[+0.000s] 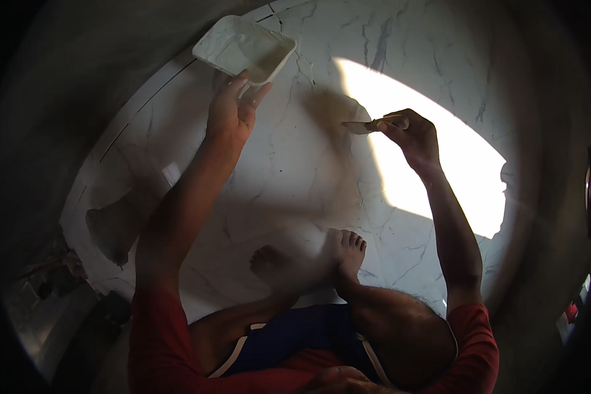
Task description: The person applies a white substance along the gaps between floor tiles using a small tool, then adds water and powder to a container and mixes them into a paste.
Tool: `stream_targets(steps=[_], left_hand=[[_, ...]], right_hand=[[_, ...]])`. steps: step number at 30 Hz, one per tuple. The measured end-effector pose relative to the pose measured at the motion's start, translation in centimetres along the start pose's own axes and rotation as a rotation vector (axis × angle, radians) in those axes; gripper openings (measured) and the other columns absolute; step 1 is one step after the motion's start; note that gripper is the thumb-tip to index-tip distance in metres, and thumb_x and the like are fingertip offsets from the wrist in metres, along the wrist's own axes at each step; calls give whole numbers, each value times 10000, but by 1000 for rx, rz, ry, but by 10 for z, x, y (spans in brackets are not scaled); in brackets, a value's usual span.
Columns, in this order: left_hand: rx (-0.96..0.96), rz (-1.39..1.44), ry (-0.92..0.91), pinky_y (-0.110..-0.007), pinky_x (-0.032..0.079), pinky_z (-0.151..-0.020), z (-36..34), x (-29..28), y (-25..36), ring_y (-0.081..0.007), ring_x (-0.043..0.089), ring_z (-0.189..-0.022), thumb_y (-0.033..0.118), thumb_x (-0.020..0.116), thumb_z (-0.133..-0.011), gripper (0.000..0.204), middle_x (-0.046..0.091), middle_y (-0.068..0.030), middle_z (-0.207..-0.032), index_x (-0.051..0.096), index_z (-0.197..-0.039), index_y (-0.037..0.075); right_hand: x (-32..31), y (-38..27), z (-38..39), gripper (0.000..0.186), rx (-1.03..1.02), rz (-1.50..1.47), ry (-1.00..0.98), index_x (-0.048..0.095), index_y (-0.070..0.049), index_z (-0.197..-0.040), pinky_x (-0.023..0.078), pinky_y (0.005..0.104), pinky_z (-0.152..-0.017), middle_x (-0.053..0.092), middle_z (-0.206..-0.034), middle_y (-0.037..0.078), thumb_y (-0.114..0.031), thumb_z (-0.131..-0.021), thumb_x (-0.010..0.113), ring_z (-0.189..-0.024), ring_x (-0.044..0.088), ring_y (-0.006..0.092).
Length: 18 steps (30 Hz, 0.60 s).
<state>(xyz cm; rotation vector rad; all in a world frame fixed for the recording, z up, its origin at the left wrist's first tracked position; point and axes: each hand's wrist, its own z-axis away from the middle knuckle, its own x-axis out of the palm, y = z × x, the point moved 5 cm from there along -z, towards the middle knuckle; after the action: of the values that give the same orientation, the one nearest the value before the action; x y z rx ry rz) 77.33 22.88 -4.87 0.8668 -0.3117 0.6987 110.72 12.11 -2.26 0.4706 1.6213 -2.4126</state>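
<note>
My left hand (232, 113) holds a white rectangular plastic container (241, 44) by its near edge, thumb and fingers at the rim, at the top of the head view. Some pale, wet-looking residue is inside it. My right hand (407, 134), to the right of the container and lower, grips a small flat-bladed scraper (356, 127), its blade pointing left. Both are over a white marble-patterned floor (289, 164).
My bare feet (351, 253) are on the floor below my hands. A bright sunlight patch lies at the right. A dark object (108, 233) sits at the left. Grey wall (79, 79) borders the floor; small red item (570, 314) at far right.
</note>
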Motion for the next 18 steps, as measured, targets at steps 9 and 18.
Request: stream_targets(steps=[9, 18], left_hand=[[-51, -206, -181, -418, 558, -1048, 97, -93, 64, -265, 608, -1187, 124, 679, -932, 454, 567, -157, -1291, 487, -1311, -34], [16, -99, 24, -339, 595, -935, 199, -183, 45, -199, 614, -1184, 122, 707, -899, 701, 556, -132, -1330, 351, -1483, -28]], right_hand=[[54, -41, 9, 164, -307, 494, -357, 681, -55, -927, 546, 345, -719, 714, -875, 67, -199, -898, 753, -771, 690, 205], [91, -71, -67, 238, -294, 578, -317, 657, -72, -915, 537, 347, -708, 737, -834, 48, -307, -930, 693, -758, 695, 214]])
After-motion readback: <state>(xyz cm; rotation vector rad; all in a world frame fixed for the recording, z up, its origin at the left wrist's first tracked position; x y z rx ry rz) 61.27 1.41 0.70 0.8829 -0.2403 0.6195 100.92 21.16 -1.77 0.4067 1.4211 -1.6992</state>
